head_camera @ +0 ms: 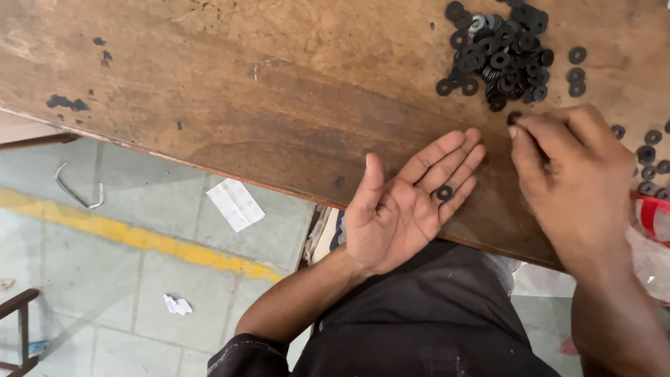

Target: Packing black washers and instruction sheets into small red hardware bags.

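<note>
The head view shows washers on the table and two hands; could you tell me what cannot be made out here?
- Right hand: fingertips curl under, so a grip on the washer beside them is unclear.
- Washer pile: top cut by the frame edge.
- Red-rimmed object: cut by the right edge.
- Left hand: open, one washer visible.

Bare hands (401, 209), forearms uncovered; dark rolled sleeve (244, 352) at left elbow, dark mesh-textured clothing (433, 314).

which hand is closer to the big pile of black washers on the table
Right. The right hand reaches with its fingertips just below the pile of black washers, pinching one at its edge. The left hand lies palm up lower left, farther off.
</note>
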